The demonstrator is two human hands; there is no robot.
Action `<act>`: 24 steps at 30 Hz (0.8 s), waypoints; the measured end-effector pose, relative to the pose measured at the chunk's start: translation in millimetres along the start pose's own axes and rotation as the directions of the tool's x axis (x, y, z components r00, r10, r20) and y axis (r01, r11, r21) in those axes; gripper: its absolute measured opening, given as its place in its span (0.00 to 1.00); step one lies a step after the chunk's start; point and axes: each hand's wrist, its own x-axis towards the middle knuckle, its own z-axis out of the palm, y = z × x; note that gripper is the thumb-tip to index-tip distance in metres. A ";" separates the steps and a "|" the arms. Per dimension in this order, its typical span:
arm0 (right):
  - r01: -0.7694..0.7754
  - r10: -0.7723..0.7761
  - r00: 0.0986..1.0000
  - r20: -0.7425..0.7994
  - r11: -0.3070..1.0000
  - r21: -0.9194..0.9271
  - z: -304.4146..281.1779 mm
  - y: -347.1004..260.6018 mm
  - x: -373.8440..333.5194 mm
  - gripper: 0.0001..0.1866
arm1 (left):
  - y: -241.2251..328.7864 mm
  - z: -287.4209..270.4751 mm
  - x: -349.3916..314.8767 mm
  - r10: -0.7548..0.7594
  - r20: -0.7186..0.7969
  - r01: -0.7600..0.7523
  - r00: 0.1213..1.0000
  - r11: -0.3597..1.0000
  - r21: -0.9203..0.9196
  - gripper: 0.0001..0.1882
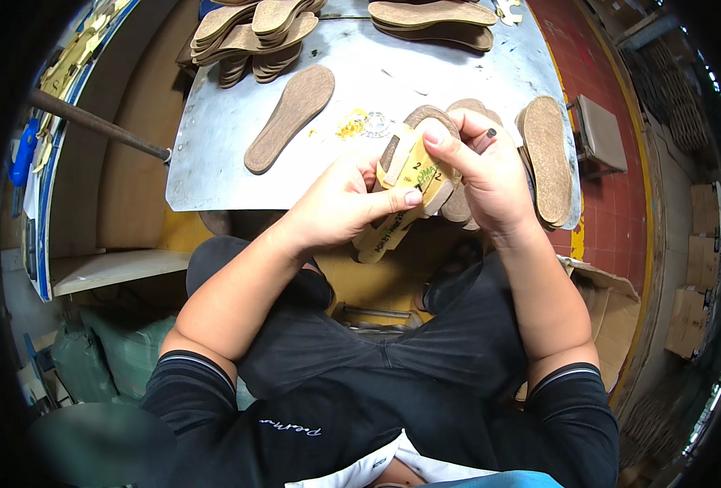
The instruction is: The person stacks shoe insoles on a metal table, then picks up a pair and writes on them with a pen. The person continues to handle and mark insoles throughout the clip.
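Observation:
Over the near edge of the table, both my hands grip a yellow shoe template (416,167) with dark markings and pale raised side pieces. A brown cork-like insole (430,112) shows at its far end. My left hand (336,199) has its thumb pressed on the template's near half, with its other fingers mostly hidden behind. My right hand (491,175) pinches the far right side, thumb on top. A slim dark-tipped stick (491,133), perhaps a pen, pokes out between the right fingers. Left of my hands, a single brown insole (290,118) lies flat.
Stacked insoles (251,32) stand at the table's far left, and more insoles (434,23) lie at the far right. Another pile (546,159) sits by the right edge. A metal bar (100,124) meets the pale table (214,175) on the left. Yellow marks spot its middle.

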 end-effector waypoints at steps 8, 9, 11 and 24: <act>-0.045 0.044 0.998 0.050 0.999 0.020 -11.7 4.9 3.9 0.14 | 6.6 1.1 -5.0 0.060 -0.013 -0.060 0.998 0.998 0.003 0.22; -0.055 0.055 0.997 0.049 0.998 0.003 -10.9 3.6 3.9 0.14 | 7.5 -0.1 -5.3 0.061 -0.018 -0.060 0.998 0.998 0.006 0.23; -0.075 0.076 0.996 0.047 0.997 -0.030 -8.0 -0.4 3.2 0.14 | 10.6 -2.4 -6.6 0.038 -0.022 -0.039 0.999 0.999 -0.023 0.23; -0.193 0.233 0.959 -0.160 0.954 0.231 -31.1 -12.0 11.9 0.48 | 14.1 -11.1 0.3 0.069 -0.095 -0.087 0.993 0.977 -0.195 0.27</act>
